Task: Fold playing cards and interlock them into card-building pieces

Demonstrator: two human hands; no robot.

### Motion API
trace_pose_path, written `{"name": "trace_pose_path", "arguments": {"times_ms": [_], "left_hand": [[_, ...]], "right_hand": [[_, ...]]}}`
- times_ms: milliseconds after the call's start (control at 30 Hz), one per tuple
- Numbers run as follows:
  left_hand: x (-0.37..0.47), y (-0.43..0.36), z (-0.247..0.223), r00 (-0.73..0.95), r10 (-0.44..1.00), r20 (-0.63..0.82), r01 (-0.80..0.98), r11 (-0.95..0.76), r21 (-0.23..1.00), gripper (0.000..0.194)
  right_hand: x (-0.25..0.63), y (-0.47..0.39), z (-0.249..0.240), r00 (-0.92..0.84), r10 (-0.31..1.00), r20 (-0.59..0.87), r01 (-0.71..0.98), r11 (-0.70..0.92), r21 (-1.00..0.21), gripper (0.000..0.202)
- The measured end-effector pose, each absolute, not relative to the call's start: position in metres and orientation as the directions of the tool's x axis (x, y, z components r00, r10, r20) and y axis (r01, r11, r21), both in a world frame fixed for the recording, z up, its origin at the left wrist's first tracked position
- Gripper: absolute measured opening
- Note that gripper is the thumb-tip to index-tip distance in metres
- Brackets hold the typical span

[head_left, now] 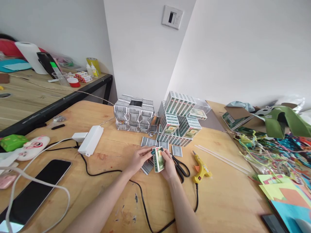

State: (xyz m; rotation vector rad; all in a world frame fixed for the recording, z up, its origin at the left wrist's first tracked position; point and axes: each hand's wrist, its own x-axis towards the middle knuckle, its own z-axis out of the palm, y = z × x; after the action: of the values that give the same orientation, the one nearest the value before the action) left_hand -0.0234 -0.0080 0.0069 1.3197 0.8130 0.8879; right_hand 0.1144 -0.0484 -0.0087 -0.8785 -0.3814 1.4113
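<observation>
A green-and-white playing card box point(159, 161) is held upright between both hands above the table. My right hand point(168, 165) grips its right side, thumb across the front. The fingers of my left hand point(143, 158) pinch the box near its top left edge. Loose playing cards point(148, 166) lie face down beneath and behind the hands. Beside my right hand are black-handled scissors point(181, 168), their blades partly hidden. Behind stand stacked card boxes point(170, 124) and a structure built of patterned cards point(134, 113) with a square opening on top.
To the right lie a yellow glue gun point(201, 168) and clear glue sticks point(222, 158). A white power strip point(91, 140), black cord point(102, 172) and dark phone point(36, 194) occupy the left. Coloured paper point(286, 194) and tangled strings point(262, 149) crowd the right edge.
</observation>
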Motion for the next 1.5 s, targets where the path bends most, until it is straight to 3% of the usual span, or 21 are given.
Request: {"name": "trace_pose_path", "arguments": {"times_ms": [467,1500], "left_hand": [[-0.025,-0.006,0.009,0.496,0.868,-0.035,-0.092,0.092,0.991,0.034],[-0.026,-0.006,0.007,0.48,0.877,-0.011,-0.087,0.06,0.994,0.035]], "right_hand": [[0.115,-0.047,-0.011,0.294,0.933,-0.209,-0.565,-0.007,-0.825,0.023],[0.115,-0.046,-0.014,0.318,0.927,-0.198,-0.53,0.0,-0.848,0.026]]}}
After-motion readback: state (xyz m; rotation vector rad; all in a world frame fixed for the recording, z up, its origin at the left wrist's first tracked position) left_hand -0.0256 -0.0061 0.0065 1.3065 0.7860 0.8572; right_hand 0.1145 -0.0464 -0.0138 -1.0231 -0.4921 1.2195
